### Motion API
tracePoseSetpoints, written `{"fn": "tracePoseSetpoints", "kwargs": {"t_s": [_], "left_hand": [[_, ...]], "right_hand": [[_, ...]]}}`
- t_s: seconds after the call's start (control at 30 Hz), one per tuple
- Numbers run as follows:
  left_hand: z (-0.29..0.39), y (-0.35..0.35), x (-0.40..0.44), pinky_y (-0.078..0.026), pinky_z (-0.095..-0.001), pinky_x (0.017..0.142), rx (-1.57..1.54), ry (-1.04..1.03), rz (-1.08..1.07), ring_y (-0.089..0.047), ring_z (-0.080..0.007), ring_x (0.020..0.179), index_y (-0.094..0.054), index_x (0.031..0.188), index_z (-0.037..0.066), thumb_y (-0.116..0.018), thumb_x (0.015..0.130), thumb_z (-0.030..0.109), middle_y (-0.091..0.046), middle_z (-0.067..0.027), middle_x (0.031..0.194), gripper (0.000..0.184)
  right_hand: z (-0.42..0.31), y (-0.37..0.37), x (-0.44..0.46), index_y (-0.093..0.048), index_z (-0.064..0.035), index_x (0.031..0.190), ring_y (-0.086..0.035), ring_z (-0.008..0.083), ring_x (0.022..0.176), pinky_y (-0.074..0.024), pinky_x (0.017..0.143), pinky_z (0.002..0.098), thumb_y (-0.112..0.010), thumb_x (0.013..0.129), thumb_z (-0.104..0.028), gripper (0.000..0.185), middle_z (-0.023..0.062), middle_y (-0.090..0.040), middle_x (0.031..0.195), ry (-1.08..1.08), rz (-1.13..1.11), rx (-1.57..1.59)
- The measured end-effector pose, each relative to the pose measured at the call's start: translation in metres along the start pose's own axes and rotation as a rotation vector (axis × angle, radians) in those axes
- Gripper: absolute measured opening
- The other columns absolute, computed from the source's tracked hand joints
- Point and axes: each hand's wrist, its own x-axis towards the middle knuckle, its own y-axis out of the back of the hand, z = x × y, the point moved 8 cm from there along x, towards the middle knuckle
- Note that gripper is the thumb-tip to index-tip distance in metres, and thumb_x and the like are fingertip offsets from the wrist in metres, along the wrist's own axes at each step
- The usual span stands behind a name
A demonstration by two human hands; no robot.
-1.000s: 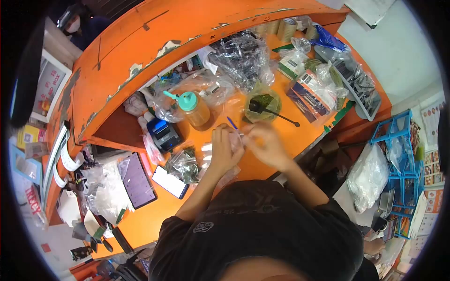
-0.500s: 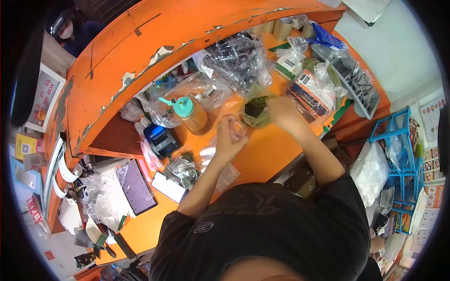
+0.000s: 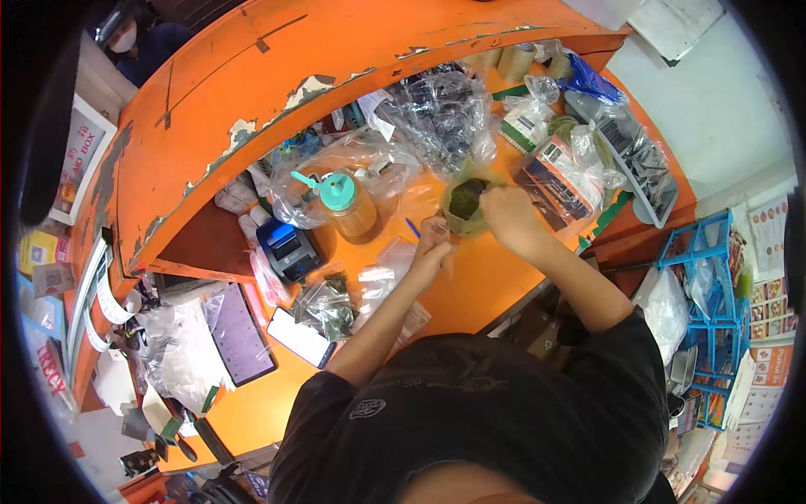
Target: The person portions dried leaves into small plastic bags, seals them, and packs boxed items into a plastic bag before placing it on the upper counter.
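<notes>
My left hand (image 3: pixel 432 245) is closed with a small clear plastic bag (image 3: pixel 449 259) pinched in its fingers, just left of a translucent greenish bag. That greenish bag (image 3: pixel 470 220) stands with its mouth up and holds dark green dried leaves (image 3: pixel 464 200). My right hand (image 3: pixel 510 217) is closed at the right side of its opening; whatever its fingers hold is hidden. Left of my left hand stands a bottle (image 3: pixel 357 217) with a turquoise lid. Nearer me lie flat clear bags (image 3: pixel 378 281) and a clear packet of dark green leaves (image 3: pixel 326 309).
A blue-and-black device (image 3: pixel 288 250) and a phone (image 3: pixel 300 338) lie to the left, with a tablet (image 3: pixel 239 336) beyond. Crumpled plastic (image 3: pixel 441 118) lies at the back. A printed box (image 3: pixel 556 181) and a grey tray (image 3: pixel 634 168) sit right. A masked person (image 3: pixel 151 50) stands behind the orange counter (image 3: pixel 193 109).
My right hand has come down to the mouth of the greenish bag. My left hand has shifted slightly right and down, and the clear bag in it now hangs narrower.
</notes>
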Motion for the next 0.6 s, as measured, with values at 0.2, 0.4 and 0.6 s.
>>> {"fn": "tracePoseSetpoints", "kwargs": {"t_s": [0.2, 0.4, 0.6], "left_hand": [[0.000, -0.012, 0.004, -0.042, -0.0294, 0.085, -0.064, -0.136, 0.028, -0.043, -0.0178, 0.111, -0.034, 0.114, 0.010, -0.047, 0.072, 0.000, -0.040, -0.0076, 0.118, 0.045], [-0.009, -0.009, 0.008, -0.043, -0.0273, 0.076, -0.077, -0.118, 0.020, -0.042, -0.0156, 0.097, -0.036, 0.117, 0.010, -0.048, 0.068, 0.004, -0.039, -0.0048, 0.108, 0.050], [-0.015, -0.007, 0.009, -0.045, -0.0263, 0.068, -0.152, -0.117, 0.043, -0.042, -0.0190, 0.107, -0.035, 0.115, 0.012, -0.045, 0.067, 0.002, -0.030, -0.0082, 0.129, 0.050]], "right_hand": [[-0.005, -0.007, 0.006, -0.067, -0.0053, 0.072, -0.066, 0.0269, 0.068, -0.0517, 0.058, 0.0370, -0.057, 0.073, -0.008, 0.010, 0.0119, -0.064, 0.069, -0.051, -0.087, 0.057], [-0.003, -0.007, 0.009, -0.066, -0.0045, 0.074, -0.066, 0.0294, 0.072, -0.0516, 0.062, 0.0387, -0.054, 0.077, -0.010, 0.013, 0.0139, -0.066, 0.075, -0.087, -0.086, 0.198], [-0.002, -0.019, 0.010, -0.068, -0.0058, 0.081, -0.065, 0.0311, 0.079, -0.0507, 0.069, 0.0404, -0.055, 0.076, -0.010, 0.014, 0.0150, -0.065, 0.078, -0.111, -0.168, 0.310]]}}
